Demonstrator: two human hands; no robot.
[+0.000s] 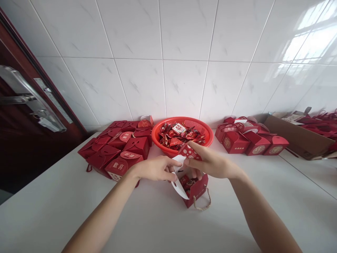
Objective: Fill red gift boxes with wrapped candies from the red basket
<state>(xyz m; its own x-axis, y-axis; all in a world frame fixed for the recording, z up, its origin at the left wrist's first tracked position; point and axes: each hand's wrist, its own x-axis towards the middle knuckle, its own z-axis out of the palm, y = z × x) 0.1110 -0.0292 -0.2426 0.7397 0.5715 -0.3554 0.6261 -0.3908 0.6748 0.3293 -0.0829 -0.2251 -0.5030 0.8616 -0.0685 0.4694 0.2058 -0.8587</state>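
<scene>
An open red box point(198, 189) with a rope handle point(204, 207) stands on the white table, wrapped sweets point(188, 182) visible inside. My left hand point(159, 168) is at the box's left side, fingers closed on a white-inside flap point(179, 188). Over the back of the box, my right hand point(209, 160) has its thumb and fingers around a red flap with pale dots point(189, 151), and some of its fingers reach down by the opening. Just behind both hands is a red basket point(210, 138) of wrapped sweets.
Several closed red boxes point(123, 158) sit to the left and more point(235, 142) to the right of the basket. A cardboard carton point(302, 142) with red items is at far right. Behind rises a tiled wall point(184, 84); a door point(15, 140) is at left.
</scene>
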